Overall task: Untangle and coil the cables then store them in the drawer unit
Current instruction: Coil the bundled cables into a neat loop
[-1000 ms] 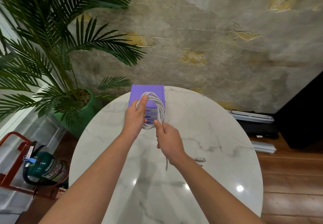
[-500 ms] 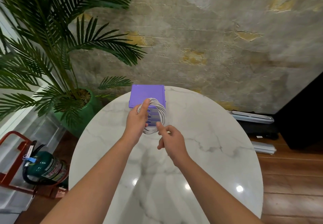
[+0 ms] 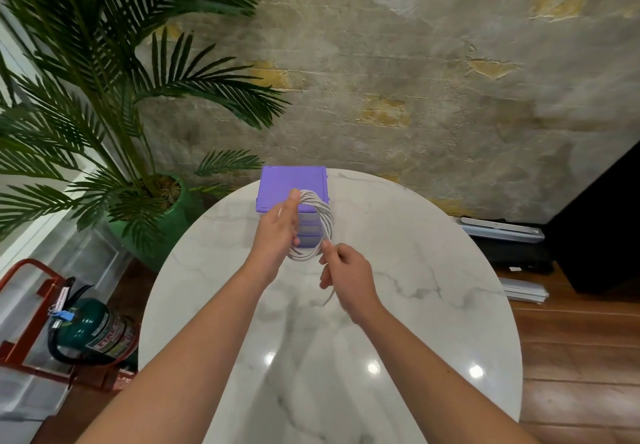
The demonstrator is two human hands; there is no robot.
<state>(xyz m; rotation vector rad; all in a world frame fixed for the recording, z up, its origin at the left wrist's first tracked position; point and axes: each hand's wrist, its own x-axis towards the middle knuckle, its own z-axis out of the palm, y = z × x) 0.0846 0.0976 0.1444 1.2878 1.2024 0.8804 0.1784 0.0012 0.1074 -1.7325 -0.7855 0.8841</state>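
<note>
Your left hand (image 3: 277,236) holds the white cable coil (image 3: 317,225) before the purple drawer unit (image 3: 277,187); your right hand (image 3: 348,275) pinches its limp, light tail. Grip across all loops.

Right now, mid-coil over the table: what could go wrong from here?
1. The white cable coil hangs only on the left hand; loosening that grip could let the loops spring apart.
2. The loose tail below the right hand may slip free and unwind the last turn.
3. The purple drawer unit looks shut, and both hands are occupied.
</note>
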